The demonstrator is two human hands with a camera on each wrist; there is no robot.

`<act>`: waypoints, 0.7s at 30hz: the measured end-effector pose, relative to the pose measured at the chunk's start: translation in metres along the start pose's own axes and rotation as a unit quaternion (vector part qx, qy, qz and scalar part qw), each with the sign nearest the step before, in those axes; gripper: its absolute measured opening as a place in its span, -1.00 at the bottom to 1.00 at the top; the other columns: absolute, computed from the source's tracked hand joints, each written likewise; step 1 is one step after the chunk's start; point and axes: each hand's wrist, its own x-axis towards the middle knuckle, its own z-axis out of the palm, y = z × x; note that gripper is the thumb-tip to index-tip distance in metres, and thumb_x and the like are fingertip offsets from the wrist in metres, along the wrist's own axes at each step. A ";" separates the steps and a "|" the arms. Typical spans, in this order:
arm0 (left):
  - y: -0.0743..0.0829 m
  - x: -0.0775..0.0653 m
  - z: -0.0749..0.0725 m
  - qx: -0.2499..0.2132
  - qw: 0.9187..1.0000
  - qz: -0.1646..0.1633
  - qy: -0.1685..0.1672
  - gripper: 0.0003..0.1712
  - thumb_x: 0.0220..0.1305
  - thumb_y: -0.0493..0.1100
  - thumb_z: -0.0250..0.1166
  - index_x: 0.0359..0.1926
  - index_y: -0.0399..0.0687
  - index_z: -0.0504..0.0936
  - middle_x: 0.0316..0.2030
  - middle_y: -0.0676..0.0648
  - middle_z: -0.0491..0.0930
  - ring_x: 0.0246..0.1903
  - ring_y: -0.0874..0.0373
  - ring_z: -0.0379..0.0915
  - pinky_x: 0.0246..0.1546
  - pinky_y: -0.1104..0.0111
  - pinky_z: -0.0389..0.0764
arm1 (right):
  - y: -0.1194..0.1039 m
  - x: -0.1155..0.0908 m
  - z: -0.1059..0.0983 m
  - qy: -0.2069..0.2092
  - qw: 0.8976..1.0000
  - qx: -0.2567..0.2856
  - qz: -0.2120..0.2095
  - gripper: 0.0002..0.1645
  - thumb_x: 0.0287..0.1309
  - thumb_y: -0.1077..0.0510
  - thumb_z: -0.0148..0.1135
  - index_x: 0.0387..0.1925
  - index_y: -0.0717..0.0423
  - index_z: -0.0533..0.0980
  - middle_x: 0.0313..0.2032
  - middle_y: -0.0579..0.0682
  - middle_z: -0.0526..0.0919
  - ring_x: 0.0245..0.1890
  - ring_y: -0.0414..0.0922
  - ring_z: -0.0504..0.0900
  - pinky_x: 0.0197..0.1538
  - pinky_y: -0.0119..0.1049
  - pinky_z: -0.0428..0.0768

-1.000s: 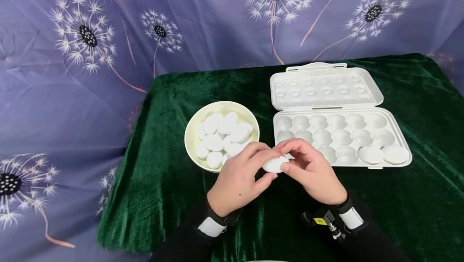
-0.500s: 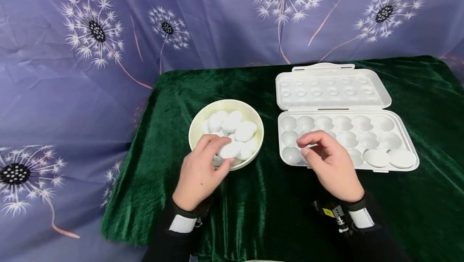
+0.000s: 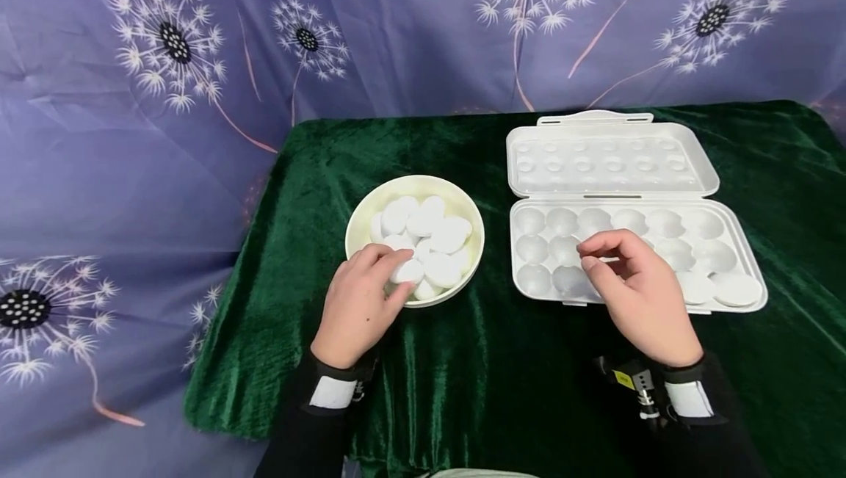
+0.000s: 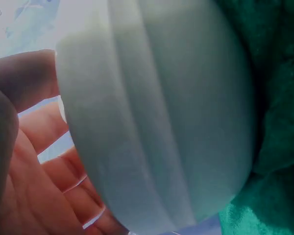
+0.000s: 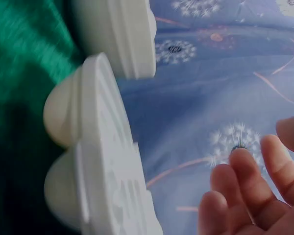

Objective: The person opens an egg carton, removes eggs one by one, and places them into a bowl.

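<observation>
My left hand [image 3: 360, 294] is at the near left rim of the cream bowl [image 3: 469, 203], pinching a white egg [image 3: 407, 271] between thumb and fingers. Several other white eggs [image 3: 450, 234] lie heaped in the bowl. In the left wrist view the bowl's outer wall [image 4: 152, 112] hides most of that egg, with the fingers [image 4: 39, 127] reaching over the rim. To the right, my right hand [image 3: 637, 294] hovers over the front of the white egg tray [image 3: 522, 263], fingers bent loosely. The right wrist view shows nothing between its thumb and fingers [image 5: 250, 181].
Two eggs [image 3: 736, 288] sit in the tray's front right hollows. Its hinged lid [image 3: 611, 158] lies back, away from me. Dark green velvet cloth [image 3: 317, 184] covers the table, and a purple dandelion-print curtain [image 3: 410, 37] hangs behind. A pale rim [image 3: 482, 473] shows at the bottom edge.
Both hands were together on an egg between bowl and tray. They have parted: the left went to the bowl and took an egg there, the right moved right over the tray.
</observation>
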 end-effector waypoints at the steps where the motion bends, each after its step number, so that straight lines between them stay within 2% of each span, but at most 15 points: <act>1: 0.001 0.001 0.000 -0.002 1.000 0.000 -0.002 -0.50 0.20 -0.08 0.51 0.18 0.07 0.68 -0.02 -0.01 0.56 -0.10 0.04 0.50 -0.12 0.13 0.49 | 0.002 -0.001 -0.002 0.000 1.000 -0.010 0.005 -0.84 0.41 0.17 0.19 -0.05 0.01 0.60 -0.07 -0.08 0.65 -0.15 -0.26 0.57 -0.19 -0.52 0.43; 5: 0.002 0.002 -0.001 -0.018 1.000 -0.019 0.002 -0.53 0.23 -0.07 0.48 0.18 0.08 0.69 0.04 -0.01 0.54 -0.08 0.05 0.51 -0.15 0.15 0.54 | 0.008 -0.006 -0.010 0.002 0.999 -0.038 0.031 -0.82 0.42 0.11 0.18 -0.03 0.03 0.60 -0.06 -0.11 0.64 -0.12 -0.27 0.55 -0.15 -0.53 0.42; 10: 0.003 -0.001 -0.004 -0.025 0.998 -0.041 0.037 -0.68 0.23 -0.15 0.46 0.03 0.06 0.72 -0.04 0.00 0.53 -0.12 0.09 0.47 -0.19 0.16 0.54 | 0.016 -0.008 -0.026 0.022 0.996 -0.070 0.052 -0.78 0.41 0.07 0.17 -0.03 0.05 0.60 -0.07 -0.11 0.63 -0.13 -0.27 0.53 -0.15 -0.55 0.40; 15: 0.004 -0.001 -0.003 -0.022 0.998 -0.040 0.033 -0.78 0.27 -0.16 0.43 -0.05 0.05 0.73 -0.11 0.02 0.55 -0.27 0.14 0.46 -0.32 0.21 0.51 | 0.029 -0.011 -0.053 0.062 0.988 -0.120 0.068 -0.79 0.38 0.06 0.21 -0.03 -0.02 0.62 -0.11 -0.13 0.62 -0.27 -0.31 0.52 -0.22 -0.56 0.39; 18: 0.007 0.000 -0.001 -0.031 0.998 -0.030 0.039 -0.78 0.28 -0.15 0.42 -0.05 0.04 0.72 -0.09 0.02 0.55 -0.25 0.15 0.48 -0.33 0.22 0.53 | 0.037 -0.017 -0.069 0.083 0.982 -0.155 0.073 -0.78 0.34 0.07 0.23 -0.03 -0.02 0.63 -0.13 -0.11 0.62 -0.34 -0.40 0.49 -0.24 -0.53 0.37; 21: 0.013 0.003 0.001 -0.051 0.997 -0.010 0.058 -0.78 0.29 -0.15 0.40 -0.05 0.02 0.73 -0.07 0.00 0.55 -0.20 0.13 0.51 -0.31 0.18 0.55 | 0.044 -0.025 -0.081 0.090 0.975 -0.190 0.075 -0.76 0.31 0.09 0.24 -0.03 0.03 0.64 -0.13 -0.04 0.62 -0.39 -0.48 0.43 -0.27 -0.51 0.36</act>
